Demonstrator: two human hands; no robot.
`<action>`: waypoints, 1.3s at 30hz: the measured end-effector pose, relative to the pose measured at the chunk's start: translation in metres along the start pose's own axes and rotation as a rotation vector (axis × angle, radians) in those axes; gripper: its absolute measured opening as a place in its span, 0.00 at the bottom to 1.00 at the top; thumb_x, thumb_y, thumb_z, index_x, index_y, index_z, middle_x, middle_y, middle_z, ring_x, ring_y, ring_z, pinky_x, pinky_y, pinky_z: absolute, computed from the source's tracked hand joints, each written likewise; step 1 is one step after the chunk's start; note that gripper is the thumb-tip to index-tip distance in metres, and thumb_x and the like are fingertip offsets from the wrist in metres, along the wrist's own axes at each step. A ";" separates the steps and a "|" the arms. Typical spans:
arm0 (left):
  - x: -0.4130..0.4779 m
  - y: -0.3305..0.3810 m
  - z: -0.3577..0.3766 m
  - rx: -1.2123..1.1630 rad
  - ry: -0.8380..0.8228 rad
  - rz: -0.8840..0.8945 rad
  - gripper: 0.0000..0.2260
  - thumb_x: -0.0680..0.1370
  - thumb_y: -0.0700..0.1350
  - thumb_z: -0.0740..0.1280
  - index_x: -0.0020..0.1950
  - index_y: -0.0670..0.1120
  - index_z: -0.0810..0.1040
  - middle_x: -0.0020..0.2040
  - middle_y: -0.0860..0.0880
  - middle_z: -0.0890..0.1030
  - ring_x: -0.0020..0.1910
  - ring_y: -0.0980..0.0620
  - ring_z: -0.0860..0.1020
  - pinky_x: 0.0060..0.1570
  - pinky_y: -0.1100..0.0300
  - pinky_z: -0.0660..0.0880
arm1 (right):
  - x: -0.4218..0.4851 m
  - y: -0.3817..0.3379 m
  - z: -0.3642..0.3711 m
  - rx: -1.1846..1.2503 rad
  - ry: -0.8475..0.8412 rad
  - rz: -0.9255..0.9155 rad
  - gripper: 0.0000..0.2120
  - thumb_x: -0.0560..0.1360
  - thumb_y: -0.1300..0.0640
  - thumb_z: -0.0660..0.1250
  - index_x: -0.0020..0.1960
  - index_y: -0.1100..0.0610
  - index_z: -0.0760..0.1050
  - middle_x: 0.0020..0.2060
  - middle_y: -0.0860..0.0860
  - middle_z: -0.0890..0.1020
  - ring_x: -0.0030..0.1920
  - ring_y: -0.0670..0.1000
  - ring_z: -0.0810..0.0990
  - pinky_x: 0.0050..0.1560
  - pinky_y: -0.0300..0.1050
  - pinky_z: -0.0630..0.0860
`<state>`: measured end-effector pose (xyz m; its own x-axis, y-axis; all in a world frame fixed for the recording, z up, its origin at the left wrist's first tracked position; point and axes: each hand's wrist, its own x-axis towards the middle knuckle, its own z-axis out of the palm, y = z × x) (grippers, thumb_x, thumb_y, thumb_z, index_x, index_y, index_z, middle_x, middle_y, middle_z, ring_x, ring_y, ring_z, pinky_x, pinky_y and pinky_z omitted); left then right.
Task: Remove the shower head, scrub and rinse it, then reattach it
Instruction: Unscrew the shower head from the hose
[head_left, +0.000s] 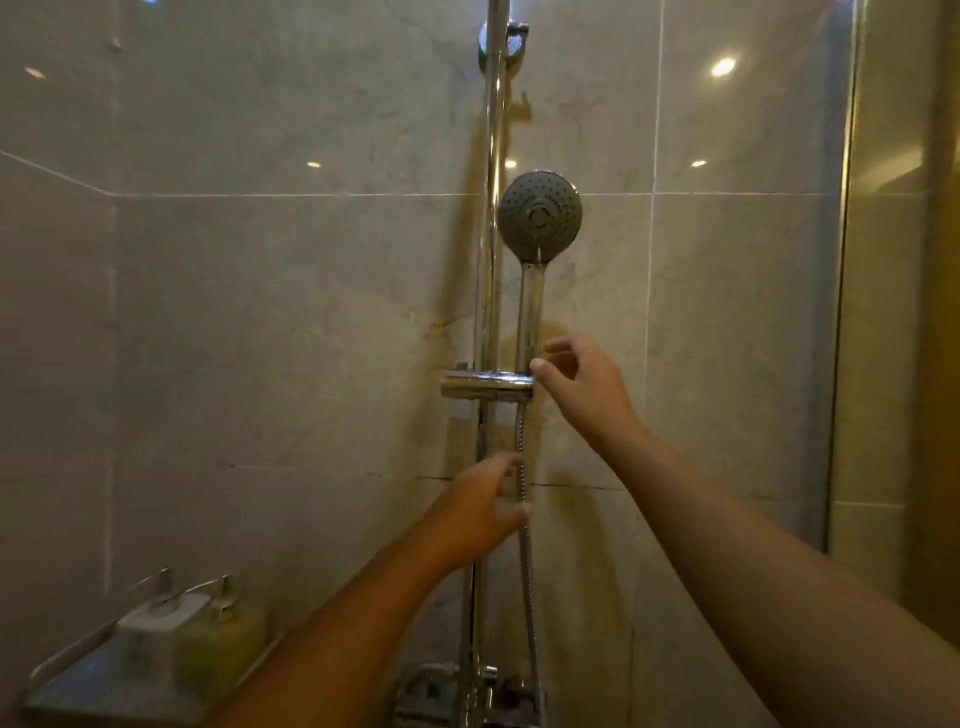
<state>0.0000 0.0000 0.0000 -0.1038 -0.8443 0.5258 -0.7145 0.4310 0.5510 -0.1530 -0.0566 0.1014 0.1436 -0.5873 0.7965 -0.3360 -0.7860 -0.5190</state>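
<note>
A round chrome shower head (540, 215) with a grey nozzle face stands upright in a chrome holder (485, 387) on the vertical slide rail (491, 208). Its handle (529, 317) runs down into the holder, and a metal hose (523, 447) hangs below. My right hand (582, 387) is just right of the handle's base, fingers spread and relaxed, gripping nothing. Lower down, my left hand (480, 509) is beside the hose, with fingers loosely curved around it; a firm grip is not visible.
A corner shelf (57, 691) at the lower left holds a white pump bottle (156, 631) and a greenish pump bottle (223, 642). The chrome mixer tap (467, 693) sits at the bottom centre. A glass panel edge (841, 312) stands at the right, against marble wall tiles.
</note>
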 end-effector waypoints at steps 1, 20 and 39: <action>0.005 -0.002 0.002 -0.033 0.007 0.002 0.30 0.76 0.51 0.70 0.76 0.56 0.62 0.72 0.52 0.70 0.67 0.53 0.72 0.61 0.54 0.76 | 0.005 0.002 0.002 0.018 0.045 0.015 0.16 0.78 0.49 0.68 0.63 0.53 0.74 0.49 0.46 0.79 0.51 0.44 0.78 0.45 0.37 0.74; 0.065 -0.020 0.046 -0.600 0.337 -0.045 0.10 0.79 0.40 0.67 0.55 0.55 0.77 0.46 0.51 0.84 0.43 0.55 0.84 0.42 0.62 0.80 | 0.055 0.015 0.023 0.204 0.002 0.121 0.23 0.78 0.51 0.70 0.69 0.60 0.71 0.56 0.56 0.80 0.56 0.55 0.81 0.56 0.55 0.82; 0.074 -0.010 0.036 -0.746 0.393 -0.022 0.11 0.80 0.40 0.65 0.46 0.57 0.80 0.43 0.48 0.86 0.42 0.50 0.86 0.40 0.62 0.81 | 0.071 -0.001 0.013 0.196 -0.030 0.062 0.14 0.78 0.56 0.69 0.61 0.61 0.76 0.51 0.60 0.83 0.52 0.57 0.83 0.52 0.61 0.82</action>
<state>-0.0251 -0.0781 0.0097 0.2520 -0.7419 0.6213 -0.0545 0.6301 0.7746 -0.1304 -0.0997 0.1547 0.1566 -0.6385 0.7535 -0.1575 -0.7693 -0.6192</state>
